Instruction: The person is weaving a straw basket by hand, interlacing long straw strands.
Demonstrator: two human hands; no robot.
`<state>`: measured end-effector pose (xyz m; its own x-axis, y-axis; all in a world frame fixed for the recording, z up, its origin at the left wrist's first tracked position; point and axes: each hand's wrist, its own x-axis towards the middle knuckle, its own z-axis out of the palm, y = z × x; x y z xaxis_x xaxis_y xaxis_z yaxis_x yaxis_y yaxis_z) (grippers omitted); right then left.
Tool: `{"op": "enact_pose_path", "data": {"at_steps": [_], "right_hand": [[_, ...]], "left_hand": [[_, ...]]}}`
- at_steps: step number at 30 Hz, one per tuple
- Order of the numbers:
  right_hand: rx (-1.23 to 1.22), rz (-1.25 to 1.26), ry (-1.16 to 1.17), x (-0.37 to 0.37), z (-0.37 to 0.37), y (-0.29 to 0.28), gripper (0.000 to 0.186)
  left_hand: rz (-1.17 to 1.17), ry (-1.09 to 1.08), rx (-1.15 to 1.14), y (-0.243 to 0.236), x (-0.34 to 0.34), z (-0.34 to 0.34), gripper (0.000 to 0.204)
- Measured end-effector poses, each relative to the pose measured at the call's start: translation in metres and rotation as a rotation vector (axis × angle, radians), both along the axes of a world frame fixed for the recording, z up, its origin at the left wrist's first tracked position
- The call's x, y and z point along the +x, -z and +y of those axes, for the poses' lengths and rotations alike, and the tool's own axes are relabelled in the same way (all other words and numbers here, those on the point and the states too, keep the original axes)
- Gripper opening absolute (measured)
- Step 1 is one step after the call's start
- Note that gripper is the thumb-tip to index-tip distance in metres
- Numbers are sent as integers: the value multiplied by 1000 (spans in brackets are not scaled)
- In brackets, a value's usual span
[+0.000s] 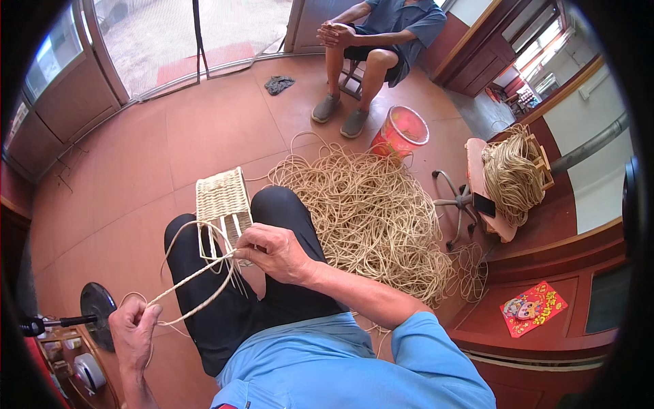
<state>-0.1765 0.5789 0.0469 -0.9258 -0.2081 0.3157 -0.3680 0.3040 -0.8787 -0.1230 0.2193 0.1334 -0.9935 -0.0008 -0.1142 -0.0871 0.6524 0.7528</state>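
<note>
Between my knees stands a pale woven basket frame (219, 192), its lower part showing upright strips and loose cord ends. My right hand (272, 253) is at the basket's lower front, fingers pinched on a pale cord (187, 278) that runs down to the left. My left hand (136, 330), out at the lower left beside my thigh, grips the other end of this stretched cord between thumb and fingers. A second length of cord loops loosely below it.
A big tangled cord heap (361, 211) covers the floor right of my legs. Beyond it are a red bucket (398, 133), a seated person (381, 41) and a swivel chair (497, 232) loaded with coiled cord (511, 177). A black round base (95, 317) stands at left.
</note>
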Motion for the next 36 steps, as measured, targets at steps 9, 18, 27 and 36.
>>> {"op": "enact_pose_path", "data": {"at_steps": [9, 18, 27, 36], "right_hand": [[-12, -21, 20, 2, 5, -13, 14], [-25, -22, 56, 12, 7, -14, 17], [-134, -184, 139, 10, -2, -7, 16], [-50, -288, 126, 13, -5, -10, 14]], "left_hand": [[190, -23, -534, 30, 0, -88, 29], [-329, -603, -1198, 59, 143, -378, 48], [67, -193, 48, 152, 17, -277, 43], [105, 165, 158, 66, 16, 124, 34]]}}
